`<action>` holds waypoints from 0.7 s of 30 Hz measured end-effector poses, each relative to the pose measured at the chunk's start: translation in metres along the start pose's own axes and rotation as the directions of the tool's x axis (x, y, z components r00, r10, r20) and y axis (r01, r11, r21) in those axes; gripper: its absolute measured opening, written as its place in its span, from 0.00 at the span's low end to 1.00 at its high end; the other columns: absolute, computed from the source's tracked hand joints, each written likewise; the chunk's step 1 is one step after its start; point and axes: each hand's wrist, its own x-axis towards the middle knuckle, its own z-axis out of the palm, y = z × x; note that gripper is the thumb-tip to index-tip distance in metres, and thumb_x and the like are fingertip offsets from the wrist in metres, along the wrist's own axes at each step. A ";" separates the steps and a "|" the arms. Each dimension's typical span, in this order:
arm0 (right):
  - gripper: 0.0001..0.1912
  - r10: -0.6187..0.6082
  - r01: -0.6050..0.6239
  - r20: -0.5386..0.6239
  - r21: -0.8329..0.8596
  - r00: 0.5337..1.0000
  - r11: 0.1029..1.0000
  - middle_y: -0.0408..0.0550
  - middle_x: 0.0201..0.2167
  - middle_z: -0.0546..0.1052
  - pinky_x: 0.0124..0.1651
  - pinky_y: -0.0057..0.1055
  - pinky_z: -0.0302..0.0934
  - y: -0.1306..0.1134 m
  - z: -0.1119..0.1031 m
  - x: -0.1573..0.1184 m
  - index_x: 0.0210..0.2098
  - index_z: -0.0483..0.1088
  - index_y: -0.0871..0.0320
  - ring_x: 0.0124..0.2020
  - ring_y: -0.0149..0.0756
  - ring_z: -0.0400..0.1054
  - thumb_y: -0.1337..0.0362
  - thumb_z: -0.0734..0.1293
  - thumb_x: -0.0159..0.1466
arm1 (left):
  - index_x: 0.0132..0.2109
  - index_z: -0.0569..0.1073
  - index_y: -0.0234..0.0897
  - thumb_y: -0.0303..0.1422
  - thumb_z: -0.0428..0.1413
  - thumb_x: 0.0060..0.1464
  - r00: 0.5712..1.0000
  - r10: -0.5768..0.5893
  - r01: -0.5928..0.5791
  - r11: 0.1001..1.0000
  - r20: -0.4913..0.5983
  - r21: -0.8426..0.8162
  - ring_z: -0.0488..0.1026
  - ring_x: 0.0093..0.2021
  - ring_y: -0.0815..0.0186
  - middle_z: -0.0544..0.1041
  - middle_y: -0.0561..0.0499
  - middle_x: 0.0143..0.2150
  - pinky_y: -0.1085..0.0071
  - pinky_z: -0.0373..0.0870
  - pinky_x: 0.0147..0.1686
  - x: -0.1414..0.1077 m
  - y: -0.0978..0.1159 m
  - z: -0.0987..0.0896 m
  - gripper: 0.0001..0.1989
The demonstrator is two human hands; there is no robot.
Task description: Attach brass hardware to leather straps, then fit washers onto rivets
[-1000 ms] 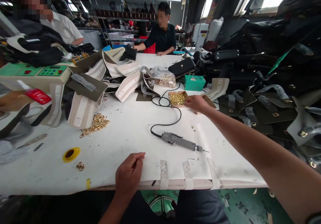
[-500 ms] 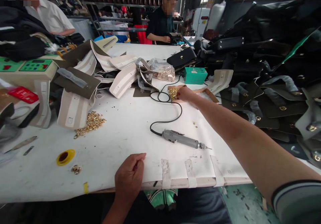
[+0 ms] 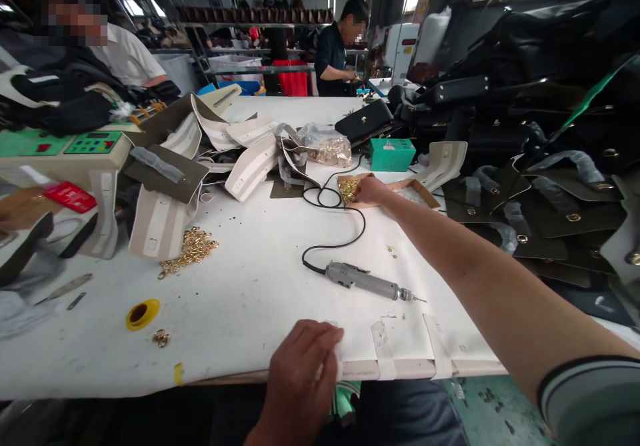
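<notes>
My right hand (image 3: 368,191) reaches into a small cardboard box of gold-coloured metal pieces (image 3: 349,190); its fingers are down among the pieces and mostly hidden. Over the table's front edge, my left hand (image 3: 306,365) is closed with its fingers curled, and whatever it may hold does not show. Between the hands lies a grey electric screwdriver (image 3: 364,281), its bit pointing right and a black cable running back from it. A few tiny gold pieces (image 3: 392,253) rest on the white table (image 3: 260,253) above the screwdriver.
Beige and olive bag parts (image 3: 159,223) and gold rings (image 3: 193,249) cover the left side, with a yellow roll (image 3: 143,314) nearer. A green box (image 3: 392,155) stands behind the cardboard box. Dark bags (image 3: 550,199) are piled right. Two people are at the back.
My left hand has moved to the right along the table's front edge. My right hand stays at the box of gold pieces. The view has shifted slightly.
</notes>
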 end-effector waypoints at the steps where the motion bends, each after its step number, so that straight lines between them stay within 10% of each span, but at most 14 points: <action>1: 0.15 0.013 -0.013 0.007 0.013 1.000 1.000 0.50 0.47 0.76 0.48 0.41 0.71 0.000 0.001 -0.001 0.49 0.72 0.60 0.45 0.39 0.73 0.56 0.67 0.69 | 0.53 0.75 0.40 0.21 0.52 0.58 0.998 0.044 -0.043 0.999 0.049 -0.024 0.76 0.50 0.60 0.81 0.46 0.49 0.61 0.76 0.50 0.005 0.012 0.009 0.19; 9: 0.09 0.020 0.006 -0.129 0.196 0.991 0.981 0.46 0.36 0.81 0.36 0.26 0.62 0.018 -0.028 -0.035 0.41 0.78 0.59 0.38 0.35 0.73 0.66 0.69 0.60 | 0.70 0.60 0.41 0.38 0.58 0.58 0.847 0.101 -0.145 0.988 0.522 0.044 0.51 0.74 0.54 0.53 0.50 0.75 0.52 0.53 0.72 0.005 0.038 0.079 0.35; 14: 0.11 -0.042 0.077 -0.137 0.260 0.990 0.963 0.42 0.36 0.82 0.34 0.23 0.60 0.043 -0.039 -0.092 0.40 0.79 0.56 0.35 0.32 0.73 0.63 0.68 0.59 | 0.73 0.54 0.40 0.33 0.57 0.57 0.823 0.073 -0.155 0.983 0.563 0.099 0.44 0.76 0.58 0.46 0.52 0.77 0.56 0.45 0.74 -0.011 0.030 0.082 0.39; 21: 0.09 -0.029 0.043 -0.069 0.205 0.997 0.978 0.43 0.33 0.82 0.34 0.26 0.58 0.066 0.004 -0.155 0.36 0.81 0.53 0.32 0.35 0.72 0.62 0.67 0.60 | 0.73 0.53 0.40 0.34 0.58 0.55 0.832 0.069 -0.155 0.982 0.551 0.112 0.44 0.76 0.57 0.43 0.51 0.77 0.55 0.42 0.74 -0.018 0.038 0.081 0.42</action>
